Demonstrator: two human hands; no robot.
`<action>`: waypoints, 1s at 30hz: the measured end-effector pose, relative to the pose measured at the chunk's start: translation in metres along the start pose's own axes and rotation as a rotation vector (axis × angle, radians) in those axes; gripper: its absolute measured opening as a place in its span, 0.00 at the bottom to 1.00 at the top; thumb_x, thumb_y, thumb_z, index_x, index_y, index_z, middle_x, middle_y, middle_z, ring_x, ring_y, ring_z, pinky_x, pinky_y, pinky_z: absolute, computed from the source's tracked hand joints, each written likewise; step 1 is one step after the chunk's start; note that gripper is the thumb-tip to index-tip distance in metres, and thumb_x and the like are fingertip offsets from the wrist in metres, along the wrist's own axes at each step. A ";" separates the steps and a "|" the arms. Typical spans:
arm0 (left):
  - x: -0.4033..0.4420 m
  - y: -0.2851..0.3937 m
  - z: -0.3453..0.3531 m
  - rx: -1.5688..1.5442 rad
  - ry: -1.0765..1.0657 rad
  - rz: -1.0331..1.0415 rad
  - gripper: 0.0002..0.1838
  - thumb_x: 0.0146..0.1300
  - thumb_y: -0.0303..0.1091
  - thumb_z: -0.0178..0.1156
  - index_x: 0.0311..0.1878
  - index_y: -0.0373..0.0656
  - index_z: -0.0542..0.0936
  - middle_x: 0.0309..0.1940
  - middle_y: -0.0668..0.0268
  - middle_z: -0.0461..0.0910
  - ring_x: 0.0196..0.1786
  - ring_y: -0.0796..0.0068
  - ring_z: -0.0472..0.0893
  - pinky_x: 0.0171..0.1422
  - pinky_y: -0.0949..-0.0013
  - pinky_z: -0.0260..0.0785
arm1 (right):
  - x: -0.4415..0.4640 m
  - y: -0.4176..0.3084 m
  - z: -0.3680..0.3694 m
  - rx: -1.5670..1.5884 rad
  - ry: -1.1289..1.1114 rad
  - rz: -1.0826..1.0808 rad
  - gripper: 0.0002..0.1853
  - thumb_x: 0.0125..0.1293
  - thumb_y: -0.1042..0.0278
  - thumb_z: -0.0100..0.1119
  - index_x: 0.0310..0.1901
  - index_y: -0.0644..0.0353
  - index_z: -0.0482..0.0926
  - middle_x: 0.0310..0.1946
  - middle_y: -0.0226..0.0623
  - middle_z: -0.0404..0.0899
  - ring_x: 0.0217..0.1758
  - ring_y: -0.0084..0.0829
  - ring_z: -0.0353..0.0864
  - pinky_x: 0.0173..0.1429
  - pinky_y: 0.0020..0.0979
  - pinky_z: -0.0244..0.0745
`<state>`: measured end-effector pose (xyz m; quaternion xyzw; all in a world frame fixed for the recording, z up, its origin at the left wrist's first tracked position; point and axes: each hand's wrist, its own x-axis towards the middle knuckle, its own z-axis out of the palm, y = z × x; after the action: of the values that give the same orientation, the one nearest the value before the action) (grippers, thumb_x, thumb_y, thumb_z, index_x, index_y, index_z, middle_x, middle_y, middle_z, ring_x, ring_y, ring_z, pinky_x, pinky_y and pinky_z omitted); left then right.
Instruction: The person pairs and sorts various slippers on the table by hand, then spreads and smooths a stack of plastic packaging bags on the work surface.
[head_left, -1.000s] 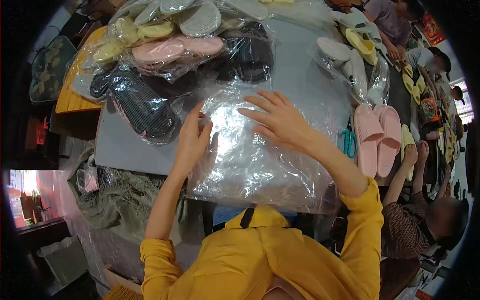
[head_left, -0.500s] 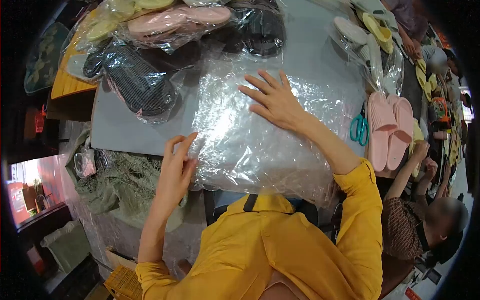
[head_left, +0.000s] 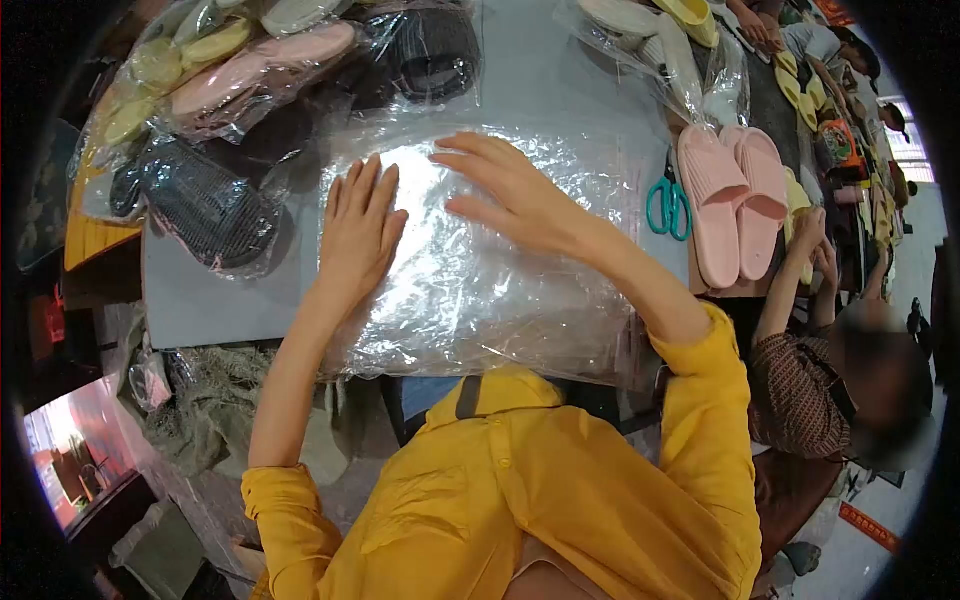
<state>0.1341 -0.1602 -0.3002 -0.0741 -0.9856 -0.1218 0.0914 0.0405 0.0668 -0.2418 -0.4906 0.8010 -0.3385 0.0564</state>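
Note:
A stack of clear plastic bags (head_left: 500,310) lies flat on the grey table in front of me, shining under the light. My left hand (head_left: 358,225) rests flat on the left side of the stack, fingers stretched out away from me. Over the upper middle is my right hand (head_left: 505,195), its fingers apart and pointing left; whether it touches the plastic I cannot tell. Neither hand holds anything. Right of the bags lie teal-handled scissors (head_left: 668,208) and a pair of pink slippers (head_left: 732,205).
Bagged dark slippers (head_left: 215,205) and bagged pink slippers (head_left: 260,75) are heaped at the left and back of the grey table (head_left: 225,305). More bagged slippers (head_left: 675,65) lie at the back right. A co-worker (head_left: 810,390) sits on the right, hands near yellow slippers.
My left hand has moved from the bags' left edge up onto the stack and flattened. My right hand stays over the bags, fingers now pointing more leftward. The camera view has shifted.

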 end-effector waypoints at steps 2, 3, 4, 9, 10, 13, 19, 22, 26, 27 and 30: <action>0.000 0.001 0.003 0.002 0.020 -0.014 0.27 0.72 0.43 0.48 0.72 0.47 0.62 0.74 0.59 0.56 0.76 0.54 0.53 0.79 0.51 0.41 | -0.034 -0.054 -0.035 0.042 -0.053 -0.020 0.31 0.58 0.55 0.67 0.63 0.55 0.73 0.62 0.45 0.69 0.63 0.47 0.71 0.66 0.44 0.65; 0.000 0.001 0.003 0.006 0.032 -0.024 0.27 0.72 0.43 0.48 0.72 0.47 0.62 0.74 0.60 0.56 0.77 0.54 0.52 0.79 0.51 0.41 | -0.051 -0.080 -0.050 0.008 -0.078 -0.058 0.31 0.57 0.53 0.67 0.62 0.53 0.73 0.57 0.44 0.72 0.59 0.45 0.72 0.62 0.43 0.68; 0.000 0.000 0.004 0.028 0.037 -0.025 0.27 0.72 0.43 0.48 0.72 0.48 0.62 0.75 0.60 0.55 0.77 0.54 0.52 0.79 0.52 0.40 | -0.068 -0.100 -0.059 -0.027 -0.097 -0.098 0.31 0.57 0.51 0.67 0.62 0.52 0.74 0.53 0.43 0.74 0.55 0.43 0.74 0.59 0.43 0.70; 0.000 0.000 0.004 0.044 0.049 -0.023 0.27 0.71 0.43 0.48 0.72 0.49 0.63 0.75 0.61 0.55 0.78 0.56 0.51 0.80 0.51 0.39 | -0.173 -0.115 -0.056 -0.271 0.181 0.195 0.40 0.39 0.54 0.80 0.56 0.55 0.74 0.46 0.42 0.72 0.46 0.42 0.73 0.52 0.40 0.69; 0.000 0.001 0.004 0.032 0.053 -0.023 0.27 0.71 0.43 0.47 0.72 0.49 0.63 0.75 0.62 0.55 0.78 0.56 0.50 0.80 0.51 0.39 | -0.194 -0.113 -0.052 -0.229 0.322 0.324 0.40 0.36 0.57 0.82 0.53 0.58 0.73 0.47 0.42 0.71 0.46 0.41 0.72 0.51 0.39 0.68; 0.001 0.002 0.005 0.040 0.070 -0.018 0.27 0.70 0.43 0.48 0.71 0.48 0.64 0.74 0.59 0.57 0.77 0.52 0.51 0.79 0.49 0.40 | -0.230 -0.113 -0.042 -0.006 0.444 0.775 0.39 0.36 0.67 0.81 0.53 0.61 0.71 0.55 0.44 0.69 0.54 0.43 0.71 0.58 0.40 0.67; 0.001 0.002 0.006 0.055 0.044 -0.018 0.28 0.70 0.44 0.47 0.72 0.48 0.64 0.75 0.59 0.56 0.77 0.53 0.50 0.80 0.49 0.38 | -0.207 -0.104 -0.023 -0.074 0.135 0.438 0.42 0.41 0.61 0.79 0.62 0.54 0.73 0.67 0.39 0.64 0.73 0.49 0.57 0.74 0.53 0.49; 0.000 0.001 0.007 0.061 0.046 -0.025 0.28 0.70 0.44 0.47 0.72 0.48 0.64 0.75 0.59 0.56 0.77 0.53 0.51 0.79 0.49 0.39 | -0.199 -0.097 -0.027 -0.057 0.162 0.310 0.21 0.45 0.68 0.75 0.46 0.51 0.84 0.53 0.31 0.79 0.72 0.44 0.61 0.76 0.56 0.44; 0.002 0.004 0.001 0.021 0.049 -0.028 0.27 0.70 0.43 0.47 0.71 0.49 0.65 0.74 0.58 0.57 0.77 0.52 0.52 0.79 0.49 0.40 | -0.211 -0.093 -0.039 0.054 0.012 0.422 0.08 0.53 0.73 0.69 0.37 0.50 0.87 0.41 0.24 0.84 0.69 0.39 0.67 0.76 0.58 0.42; 0.002 0.006 -0.001 0.021 0.047 -0.025 0.27 0.70 0.43 0.47 0.71 0.50 0.65 0.74 0.57 0.57 0.76 0.51 0.52 0.79 0.48 0.40 | -0.220 -0.090 -0.035 0.066 -0.046 0.459 0.08 0.54 0.73 0.68 0.37 0.51 0.87 0.41 0.25 0.84 0.69 0.39 0.67 0.76 0.58 0.42; 0.003 0.009 -0.004 0.011 0.043 -0.009 0.26 0.70 0.42 0.48 0.71 0.54 0.65 0.73 0.55 0.58 0.76 0.49 0.53 0.79 0.48 0.40 | -0.230 -0.083 -0.007 0.223 -0.005 0.565 0.07 0.58 0.73 0.66 0.39 0.54 0.86 0.41 0.27 0.84 0.68 0.39 0.67 0.75 0.53 0.47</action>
<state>0.1331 -0.1525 -0.2942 -0.0663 -0.9844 -0.1184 0.1122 0.2177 0.2360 -0.2426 -0.2401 0.8635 -0.3938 0.2038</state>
